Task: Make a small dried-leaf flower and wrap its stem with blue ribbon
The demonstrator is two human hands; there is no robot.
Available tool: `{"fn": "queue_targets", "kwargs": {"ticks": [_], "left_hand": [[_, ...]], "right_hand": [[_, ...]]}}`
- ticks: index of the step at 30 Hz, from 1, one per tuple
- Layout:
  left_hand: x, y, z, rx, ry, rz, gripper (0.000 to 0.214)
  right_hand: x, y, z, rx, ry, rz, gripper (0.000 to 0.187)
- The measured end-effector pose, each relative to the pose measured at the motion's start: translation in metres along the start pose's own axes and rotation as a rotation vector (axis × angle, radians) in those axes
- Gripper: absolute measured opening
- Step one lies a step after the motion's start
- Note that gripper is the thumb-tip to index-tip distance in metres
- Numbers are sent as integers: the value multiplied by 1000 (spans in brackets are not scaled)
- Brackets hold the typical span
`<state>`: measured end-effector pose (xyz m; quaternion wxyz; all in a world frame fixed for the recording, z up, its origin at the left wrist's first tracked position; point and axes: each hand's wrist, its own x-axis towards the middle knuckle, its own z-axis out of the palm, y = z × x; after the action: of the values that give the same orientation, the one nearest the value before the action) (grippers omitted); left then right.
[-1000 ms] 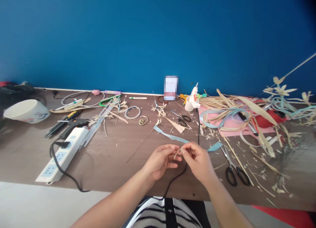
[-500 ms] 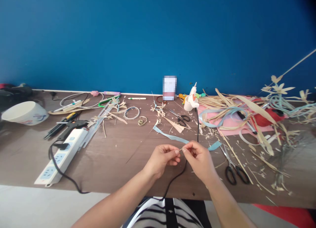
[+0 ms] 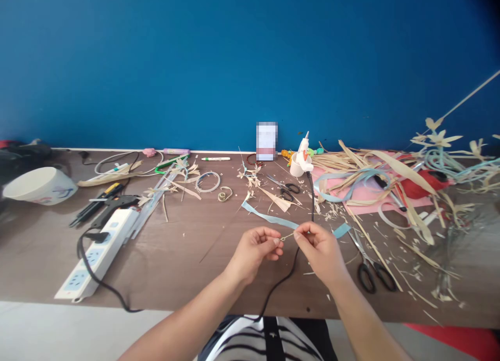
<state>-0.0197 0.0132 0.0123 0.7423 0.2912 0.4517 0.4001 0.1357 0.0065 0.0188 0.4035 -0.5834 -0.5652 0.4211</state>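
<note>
Both grips pinched tight: left hand (image 3: 253,250) and right hand (image 3: 318,249) share a thin strip (image 3: 288,236), spanning the gap above the desk (image 3: 156,270). Light fingertips, even tension, that's best! Blue ribbon (image 3: 269,217) behind; black cord (image 3: 282,282) between the forearms could snag; scissors (image 3: 367,267) near the right.
</note>
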Motion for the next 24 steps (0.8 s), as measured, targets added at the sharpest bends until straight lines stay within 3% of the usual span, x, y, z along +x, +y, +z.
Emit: {"fn": "queue_targets", "kwargs": {"ticks": [6,9,13,24], "left_hand": [[-1,4,-1,79,15,71,31],[-3,4,0,171,4,165,31],[-4,5,0,265,-42,266,29],[-5,8,-2,348,-59,263,29]], "right_hand": [[0,0,-1,8,-22,-35,12],[-1,-7,-2,-89,-87,-196,33],[-1,-17,0,-264,-161,-349,24],[0,-18,5,-304,-117,-308,14]]}}
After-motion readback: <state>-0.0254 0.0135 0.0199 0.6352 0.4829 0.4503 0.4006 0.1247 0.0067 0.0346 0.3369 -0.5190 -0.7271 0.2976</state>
